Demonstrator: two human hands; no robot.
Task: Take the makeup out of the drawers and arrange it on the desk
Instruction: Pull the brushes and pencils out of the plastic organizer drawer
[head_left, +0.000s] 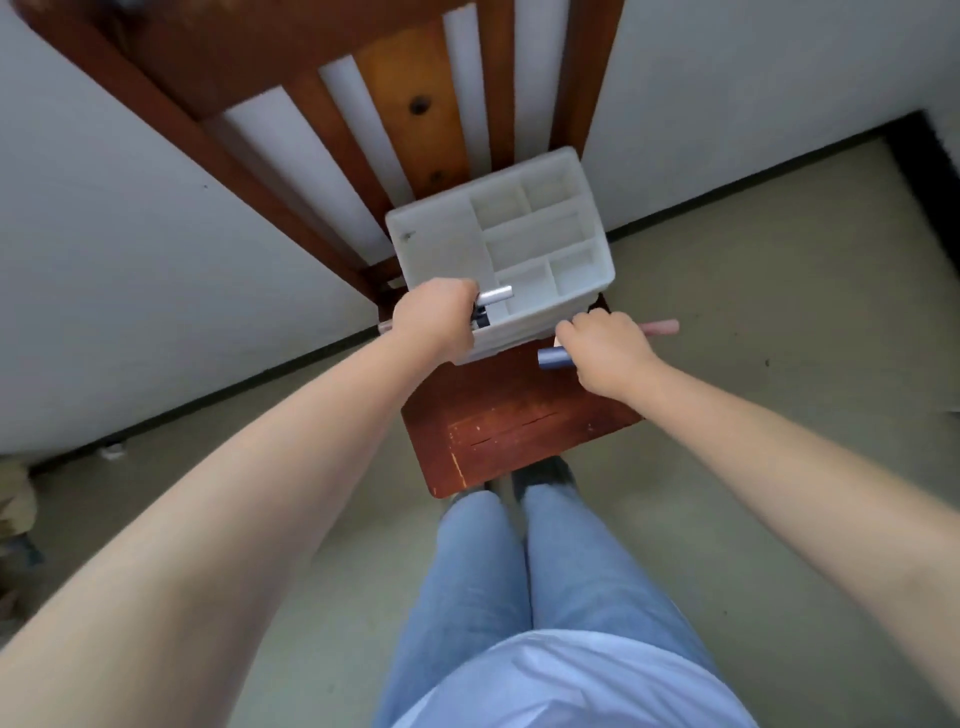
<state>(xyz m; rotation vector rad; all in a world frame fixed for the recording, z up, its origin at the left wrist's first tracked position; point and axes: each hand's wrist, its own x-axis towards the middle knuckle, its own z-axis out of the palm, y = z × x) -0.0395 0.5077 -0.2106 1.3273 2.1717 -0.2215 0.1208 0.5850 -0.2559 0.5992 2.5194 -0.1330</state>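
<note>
Both of my hands are closed around makeup over a small wooden chair seat (519, 431). My left hand (434, 319) grips a silver tube (496, 296), whose end pokes out over the near edge of the white organizer (441, 244); something dark (480, 316) shows just under my fingers there, too blurred to name. That organizer sits on the seat against the slatted chair back (410, 98), its top divided into several open compartments with a flat lid-like panel on the left side. My right hand (605, 351) is curled around a dark blue tube (553, 358) that sticks out to the left, and a pink stick (660, 327) juts out from behind it to the right; whether I hold that one too, I cannot tell. Below, my jeans (519, 571) stand close to the seat's front edge on the pale floor (753, 364).
</note>
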